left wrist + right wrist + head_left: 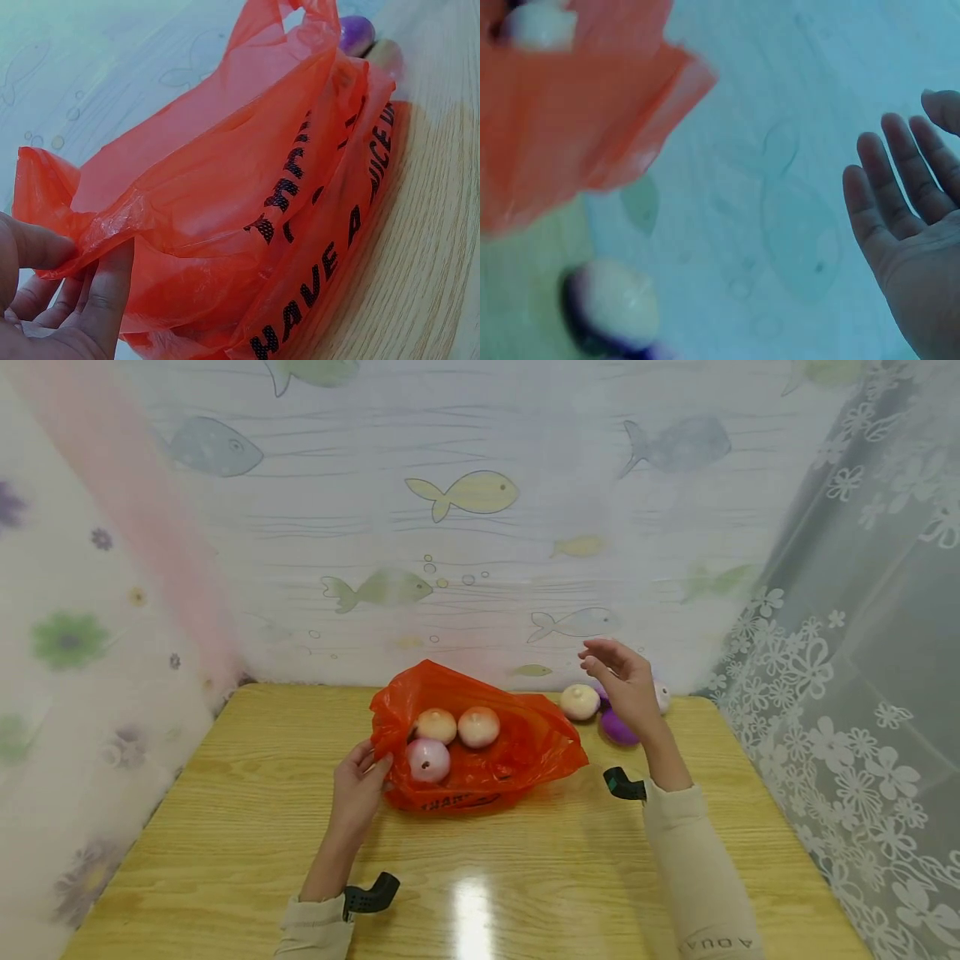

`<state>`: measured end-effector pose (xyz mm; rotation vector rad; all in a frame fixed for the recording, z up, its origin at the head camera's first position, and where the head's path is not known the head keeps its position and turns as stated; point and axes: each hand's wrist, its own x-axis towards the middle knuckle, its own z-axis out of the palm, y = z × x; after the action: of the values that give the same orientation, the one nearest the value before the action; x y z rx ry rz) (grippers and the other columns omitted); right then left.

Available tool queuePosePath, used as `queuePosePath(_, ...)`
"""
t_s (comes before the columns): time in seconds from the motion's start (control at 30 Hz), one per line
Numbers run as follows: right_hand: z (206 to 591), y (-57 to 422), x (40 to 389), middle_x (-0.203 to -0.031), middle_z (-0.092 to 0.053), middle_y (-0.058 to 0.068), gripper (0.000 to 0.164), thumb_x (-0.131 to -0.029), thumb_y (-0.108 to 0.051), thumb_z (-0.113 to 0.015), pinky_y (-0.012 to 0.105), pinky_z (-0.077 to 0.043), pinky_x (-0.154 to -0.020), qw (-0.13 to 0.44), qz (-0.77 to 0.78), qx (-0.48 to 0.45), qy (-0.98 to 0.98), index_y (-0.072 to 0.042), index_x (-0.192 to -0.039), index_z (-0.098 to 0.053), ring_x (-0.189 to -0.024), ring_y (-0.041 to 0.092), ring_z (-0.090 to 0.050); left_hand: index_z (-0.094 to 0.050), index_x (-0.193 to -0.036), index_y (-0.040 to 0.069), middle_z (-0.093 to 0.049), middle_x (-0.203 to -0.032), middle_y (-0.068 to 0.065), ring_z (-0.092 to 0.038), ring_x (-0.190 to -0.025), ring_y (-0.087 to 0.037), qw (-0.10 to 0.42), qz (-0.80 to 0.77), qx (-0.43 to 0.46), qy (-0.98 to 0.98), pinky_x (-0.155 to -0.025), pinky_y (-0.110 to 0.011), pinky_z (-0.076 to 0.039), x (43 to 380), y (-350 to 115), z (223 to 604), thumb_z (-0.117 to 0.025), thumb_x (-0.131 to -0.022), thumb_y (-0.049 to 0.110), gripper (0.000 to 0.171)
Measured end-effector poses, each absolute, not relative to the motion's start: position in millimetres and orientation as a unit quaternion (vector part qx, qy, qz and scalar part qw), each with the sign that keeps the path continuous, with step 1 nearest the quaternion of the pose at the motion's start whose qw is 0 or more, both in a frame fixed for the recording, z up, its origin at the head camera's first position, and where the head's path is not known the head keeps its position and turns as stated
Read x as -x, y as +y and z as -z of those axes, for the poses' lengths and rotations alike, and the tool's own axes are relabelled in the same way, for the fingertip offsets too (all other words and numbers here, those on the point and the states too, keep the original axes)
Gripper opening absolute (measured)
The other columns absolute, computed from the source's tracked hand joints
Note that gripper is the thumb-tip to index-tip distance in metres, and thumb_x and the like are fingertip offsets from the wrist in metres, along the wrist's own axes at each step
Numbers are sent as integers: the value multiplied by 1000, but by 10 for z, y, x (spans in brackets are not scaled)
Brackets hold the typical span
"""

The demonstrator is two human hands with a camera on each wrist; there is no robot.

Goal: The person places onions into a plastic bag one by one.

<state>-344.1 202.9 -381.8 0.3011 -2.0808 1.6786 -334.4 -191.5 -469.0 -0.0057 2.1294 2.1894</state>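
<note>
A red plastic bag [536, 739] with black lettering lies on the table, its mouth spread. Inside it are three onion-like round things: two pale orange-tinted ones, such as the right-hand one [478, 728], and a pinkish-purple one [428, 762]. At the bag's left edge my left hand [360, 787] pinches the plastic between thumb and fingers, as the left wrist view shows with the bag [225, 187]. My right hand [624, 685] is raised above the loose pieces at the back right, holding nothing, fingers gently bent. Beneath it sit a white onion-like piece [580, 702] and a purple one [619, 727].
The wooden table [285, 827] ends at a fish-patterned curtain [480, 568] behind it. A lace curtain [855, 735] hangs along the right side. Another pale round piece [662, 697] is partly hidden behind my right hand.
</note>
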Motion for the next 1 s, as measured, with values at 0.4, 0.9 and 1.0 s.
queuePosePath(0.4, 4411, 2415, 3272, -118, -65, 30, 32, -96, -1, -65, 10, -47, -81, 269, -560, 53, -782, 14, -124, -61, -92, 4, -61, -48, -144, 3, -58, -138, -20, -62, -93, -8, 43, -718, -1, 695, -73, -19, -54, 3333, -1930, 4699, -52, -106, 7, 39)
queuePosePath(0.9, 5045, 2737, 3254, -148, -44, 30, 70, -90, -16, -77, 52, -36, -110, 213, -509, 166, -817, 9, -146, -43, -131, 43, -43, -48, -143, 2, -57, -138, -20, -63, -95, -7, 45, -719, 1, 693, -74, -20, -55, 3337, -1933, 4694, -52, -106, 7, 38)
queuePosePath(1.0, 5089, 2760, 3252, -151, -41, 29, 76, -91, -20, -77, 51, -37, -113, 189, -529, 178, -808, 6, -151, -37, -134, 43, -43, -48, -144, 2, -57, -139, -20, -63, -95, -6, 47, -717, 2, 695, -74, -19, -55, 3339, -1932, 4689, -52, -106, 7, 38)
